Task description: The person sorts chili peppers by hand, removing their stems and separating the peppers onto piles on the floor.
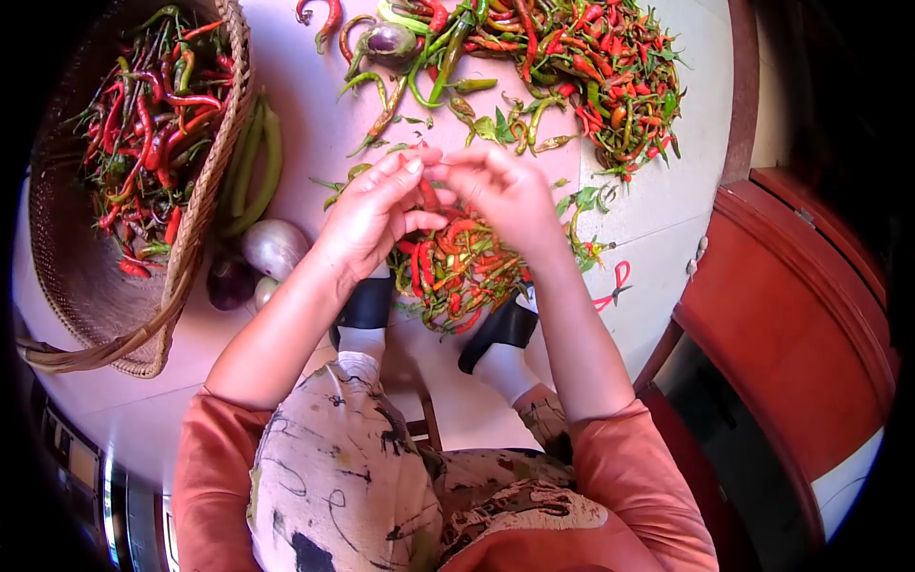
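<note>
My left hand (370,212) and my right hand (505,195) meet at the fingertips above a small pile of red and green chili peppers (457,272) between my feet. A red chili pepper (428,196) shows within the curled fingers of my left hand. My right thumb and forefinger are pinched together right beside the left fingertips; whatever is between them is too small or hidden to name. Just beyond the hands, loose green chilies (474,86) and leaves (494,127) lie scattered on the floor.
On the left stands a woven basket (205,205) of chilies, with long green vegetables (255,167) and eggplants (274,248) beside it. A large chili heap (620,86) and another eggplant (389,44) lie ahead. Red-handled scissors (615,286) rest near a reddish wooden cabinet (782,315).
</note>
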`<state>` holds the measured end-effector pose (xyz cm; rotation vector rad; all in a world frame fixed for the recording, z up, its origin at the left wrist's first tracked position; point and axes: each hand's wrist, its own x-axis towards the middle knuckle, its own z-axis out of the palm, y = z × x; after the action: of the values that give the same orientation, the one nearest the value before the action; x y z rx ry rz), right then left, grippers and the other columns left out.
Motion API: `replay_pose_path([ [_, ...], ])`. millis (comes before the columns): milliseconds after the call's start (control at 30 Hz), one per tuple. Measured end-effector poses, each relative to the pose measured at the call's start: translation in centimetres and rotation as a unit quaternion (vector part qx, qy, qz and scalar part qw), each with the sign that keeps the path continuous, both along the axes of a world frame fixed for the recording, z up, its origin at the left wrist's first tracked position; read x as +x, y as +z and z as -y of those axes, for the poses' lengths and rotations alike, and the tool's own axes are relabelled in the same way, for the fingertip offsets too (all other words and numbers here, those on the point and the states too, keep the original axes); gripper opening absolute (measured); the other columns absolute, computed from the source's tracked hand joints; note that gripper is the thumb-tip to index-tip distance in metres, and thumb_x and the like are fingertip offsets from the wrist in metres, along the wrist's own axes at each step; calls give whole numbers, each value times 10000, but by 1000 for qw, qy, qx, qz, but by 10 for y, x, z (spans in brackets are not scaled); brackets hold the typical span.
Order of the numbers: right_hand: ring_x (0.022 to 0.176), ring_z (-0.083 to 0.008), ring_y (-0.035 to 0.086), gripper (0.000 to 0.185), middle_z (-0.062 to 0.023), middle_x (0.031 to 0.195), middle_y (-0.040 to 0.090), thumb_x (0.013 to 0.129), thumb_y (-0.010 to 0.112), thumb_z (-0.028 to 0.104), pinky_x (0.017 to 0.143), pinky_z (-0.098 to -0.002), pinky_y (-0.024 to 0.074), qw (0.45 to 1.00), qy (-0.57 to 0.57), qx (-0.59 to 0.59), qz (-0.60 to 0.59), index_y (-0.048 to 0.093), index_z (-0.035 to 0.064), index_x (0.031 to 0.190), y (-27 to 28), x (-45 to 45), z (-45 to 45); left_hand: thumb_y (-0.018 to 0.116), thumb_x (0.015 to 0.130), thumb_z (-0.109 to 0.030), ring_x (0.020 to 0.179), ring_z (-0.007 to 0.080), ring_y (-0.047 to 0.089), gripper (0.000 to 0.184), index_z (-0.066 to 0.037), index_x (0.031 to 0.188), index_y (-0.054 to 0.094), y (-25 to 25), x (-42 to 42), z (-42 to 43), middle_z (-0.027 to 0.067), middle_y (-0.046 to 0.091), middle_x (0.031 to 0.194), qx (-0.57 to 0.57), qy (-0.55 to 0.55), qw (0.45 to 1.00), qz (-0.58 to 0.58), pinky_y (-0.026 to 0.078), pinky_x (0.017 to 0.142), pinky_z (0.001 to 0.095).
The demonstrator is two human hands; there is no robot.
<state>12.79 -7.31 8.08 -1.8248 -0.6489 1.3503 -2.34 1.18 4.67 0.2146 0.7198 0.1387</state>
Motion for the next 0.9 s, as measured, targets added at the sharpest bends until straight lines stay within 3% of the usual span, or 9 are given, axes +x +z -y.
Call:
replay_pose_path([
  [100,735,-101,572,267,-23,877,617,816,650,169,640,-236,465,975,-13,-29,219,610,25,1038,-29,34,-32,460,944,-254,838,150,597,299,-27,1130,516,-5,-11,-8,74,614,953,36,-31,998,-30,486,651,271],
  [167,956,-231,567,314,-85,1030,607,741,687,248,787,-354,453,876,64,159,450,629,148,1033,-54,51,-65,445,949,-252,770,141,592,274,-29,1086,528,0,-15,-13,71,621,897,50,-25,997,-60,464,594,253],
  [267,1226,-301,362,564,-75,1319,433,674,733,336,943,-474,331,805,192,148,542,544,259,1200,-58,57,-114,439,950,-248,737,147,595,260,-26,1050,531,3,-22,-20,80,624,875,45,-2,996,-79,466,574,255],
  [400,1248,-301,346,702,-70,1349,396,613,779,332,940,-522,330,757,318,1,571,488,261,1248,-67,53,-130,443,947,-259,740,151,595,262,-29,1036,532,1,-28,-25,87,625,873,76,17,994,-82,461,566,259],
  [500,1212,-298,384,715,-57,1314,422,613,767,277,916,-520,370,788,314,-74,524,458,243,1257,-63,51,-105,447,944,-264,737,148,592,263,-33,1035,533,4,-28,-29,86,624,875,78,21,991,-107,459,575,259],
  [700,1166,-258,439,456,-66,1182,533,706,678,185,937,-447,371,842,274,-32,464,578,175,1151,-48,59,-28,448,944,-272,738,137,585,266,-38,1034,535,-3,-26,-21,72,620,873,69,7,992,-109,450,580,251],
  [767,1118,-274,504,387,-103,1164,574,745,630,121,937,-425,393,936,92,86,329,612,131,1131,-37,67,-7,454,942,-267,739,135,587,258,-40,1031,540,-5,-24,-19,67,620,864,65,9,992,-109,448,576,247],
  [833,803,-125,609,251,-92,1049,625,809,590,50,704,-238,494,973,-129,7,193,638,43,1055,-15,60,11,470,937,-263,738,135,588,232,-49,986,546,-7,-22,-15,67,621,848,61,9,992,-111,448,572,248],
  [900,690,-68,570,199,-50,952,633,822,612,81,627,-213,479,952,-130,1,277,639,33,1013,-43,59,37,485,931,-265,737,136,588,213,-60,930,543,-15,-23,-12,68,619,830,70,-8,992,-106,448,574,250],
])
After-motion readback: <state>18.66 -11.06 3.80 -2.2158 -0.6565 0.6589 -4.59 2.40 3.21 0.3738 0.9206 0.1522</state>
